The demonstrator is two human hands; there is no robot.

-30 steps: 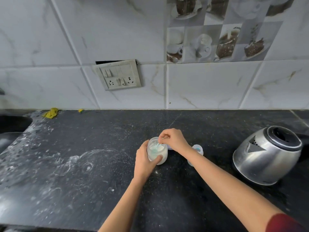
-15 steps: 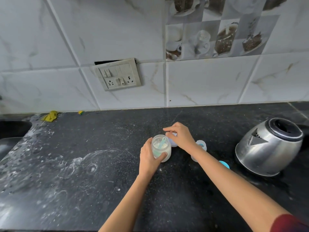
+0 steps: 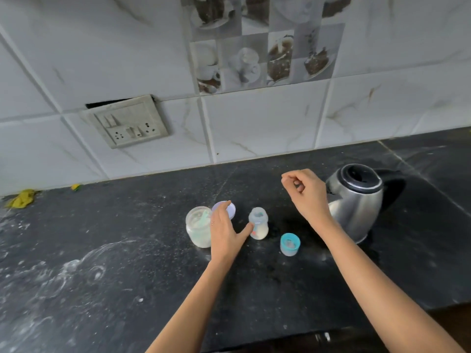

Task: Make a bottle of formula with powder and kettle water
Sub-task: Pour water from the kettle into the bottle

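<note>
— Hands gripping anything?
— Neither: left hand [image 3: 225, 230] is spread with straight fingers, right hand [image 3: 305, 197] is loosely curled and empty, raised over the black speckled stone counter [image 3: 127, 250]
— What stands there?
— Round steel kettle [image 3: 356, 202] at right, just beside the right hand. Clear glass jar of white powder [image 3: 197, 228], pale green scoop [image 3: 204, 219] inside, by the left hand. Small clear baby bottle [image 3: 258, 224], uncapped and upright, at the left thumb tip. Teal bottle ring [image 3: 290, 244] nearby, then the lilac round lid [image 3: 232, 210] behind the left fingertips

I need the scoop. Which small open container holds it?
The wide jar left of the left hand, green scoop inside; the narrow bottle stands right of it.
</note>
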